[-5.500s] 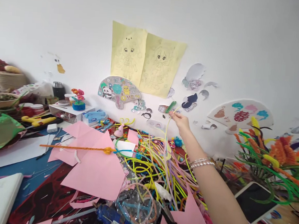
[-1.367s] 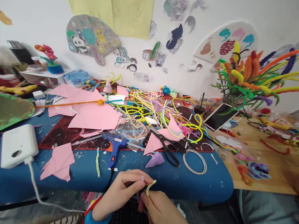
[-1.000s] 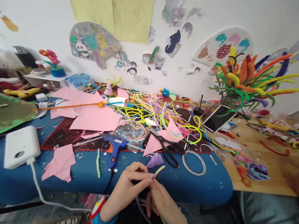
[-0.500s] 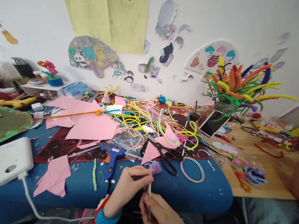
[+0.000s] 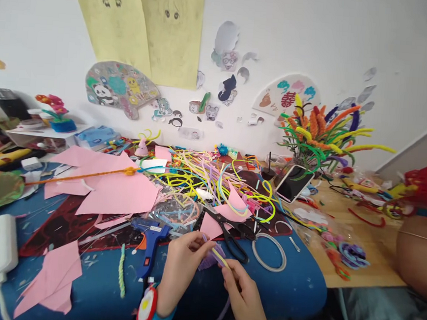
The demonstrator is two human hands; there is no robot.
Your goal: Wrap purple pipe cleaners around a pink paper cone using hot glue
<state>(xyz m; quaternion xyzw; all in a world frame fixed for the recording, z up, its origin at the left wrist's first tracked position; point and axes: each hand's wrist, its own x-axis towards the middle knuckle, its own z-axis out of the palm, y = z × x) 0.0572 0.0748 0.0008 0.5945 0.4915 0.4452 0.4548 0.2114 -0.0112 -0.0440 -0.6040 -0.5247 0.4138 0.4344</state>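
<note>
My left hand [image 5: 188,257] pinches the upper end of purple and pale yellow pipe cleaners [image 5: 220,255]. Lower down, my right hand [image 5: 242,296] closes its fingertips on the same strands, which slant between the two hands. A purple fuzzy piece [image 5: 207,264] hangs just beneath the strands, partly hidden by my left fingers. One purple strand trails down below my right hand. Left of my hands lie a blue hot glue gun [image 5: 151,246] and a twisted pale green pipe cleaner [image 5: 122,271]. Behind my hands rest black-handled scissors [image 5: 234,240].
Pink paper sheets [image 5: 118,194] and a heap of pipe cleaners [image 5: 198,171] cover the back of the blue table. A clear tape ring [image 5: 269,253] lies at right. A phone [image 5: 293,183] leans before a pipe-cleaner bouquet [image 5: 321,129]. Another person's arm [image 5: 418,255] is at far right.
The view has shifted. The strands have swung from nearly upright to slanting, my right hand has risen toward my left, and the purple fuzzy piece now hangs below the strands.
</note>
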